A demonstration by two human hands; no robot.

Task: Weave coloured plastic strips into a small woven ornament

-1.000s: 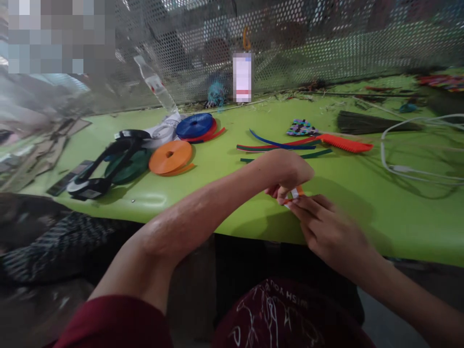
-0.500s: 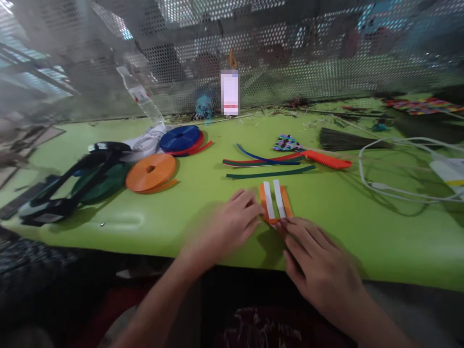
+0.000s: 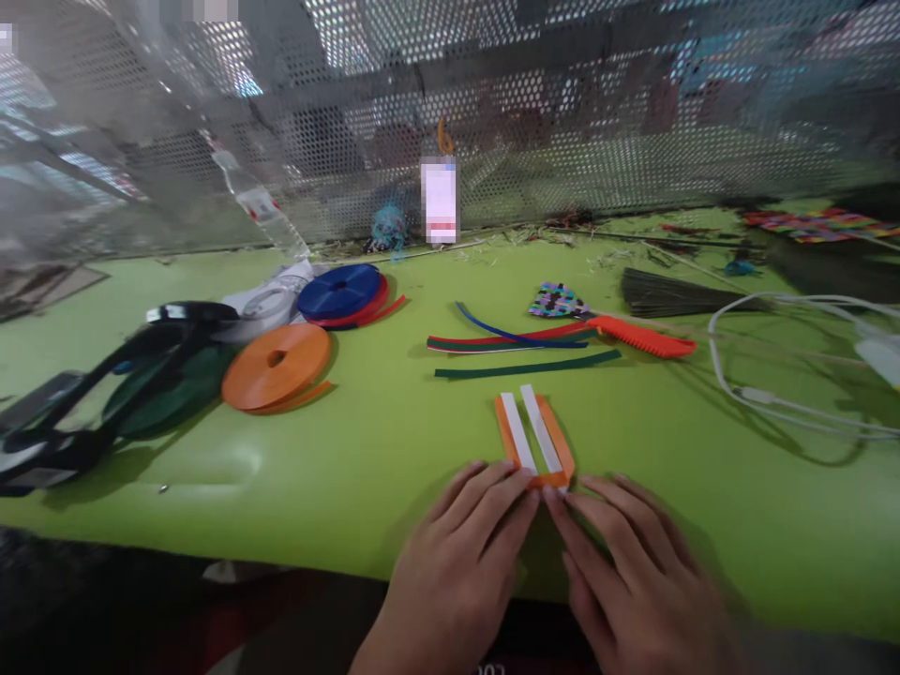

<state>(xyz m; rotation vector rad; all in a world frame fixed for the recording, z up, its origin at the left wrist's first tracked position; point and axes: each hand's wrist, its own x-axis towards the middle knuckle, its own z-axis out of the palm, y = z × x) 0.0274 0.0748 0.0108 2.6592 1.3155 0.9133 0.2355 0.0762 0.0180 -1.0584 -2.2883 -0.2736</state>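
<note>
Two bare hands meet at a folded orange-and-white piece (image 3: 565,446) lying on a bright green tabletop (image 3: 352,506), near the edge closest to the person. The small piece forms a narrow U, its open end facing away from the wearer. Two orange bands make the outer sides, the right one angling in toward its near corner; along their inner edges run two flat white bands (image 3: 518,431), green table showing between them. A short orange band crosses the near end, with a sliver of white at the right corner.

The left hand (image 3: 457,553), palm down with fingers bent and close together, touches the near left corner; the right hand (image 3: 637,562), its fingers slightly fanned, reaches the near right corner. Whether either pinches the fold or merely presses it cannot be told from this angle.

Just beyond the piece lies a dark green strip (image 3: 527,366); to the left, well apart, rests an orange roll (image 3: 302,361).
</note>
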